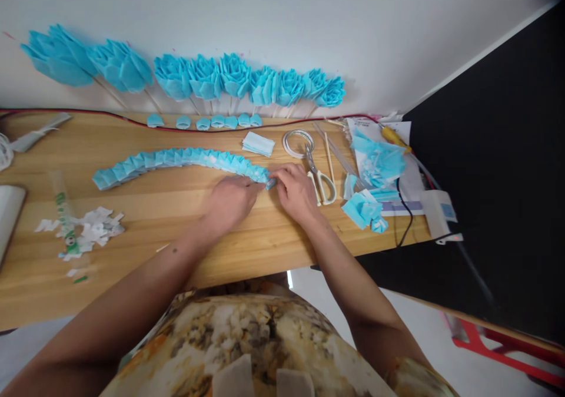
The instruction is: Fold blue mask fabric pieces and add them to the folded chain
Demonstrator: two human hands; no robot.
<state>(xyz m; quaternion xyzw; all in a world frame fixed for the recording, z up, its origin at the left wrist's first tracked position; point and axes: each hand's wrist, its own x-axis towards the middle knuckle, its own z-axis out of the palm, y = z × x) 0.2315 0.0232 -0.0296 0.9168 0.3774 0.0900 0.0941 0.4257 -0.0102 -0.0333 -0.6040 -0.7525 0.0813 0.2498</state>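
Observation:
A long curved row of overlapping blue folded pieces (176,158) lies across the wooden table. Both hands meet at its right end. My left hand (232,201) is closed, its fingertips pressed to the underside edge of the row. My right hand (295,189) pinches the small end piece of the row, with thumb and fingers bent together. A little stack of flat blue pieces (258,144) lies just above that end. Scissors with white handles (324,185) rest right beside my right hand, below a roll of tape (299,144).
Blue flowers on sticks (233,76) lean against the wall, with several small blue rolls (218,121) before them. White paper scraps (100,227) lie at left. Blue scraps (364,208), a yellow-handled tool (395,139) and a white device (436,214) are at right. A red-black cable (128,120) runs along the back.

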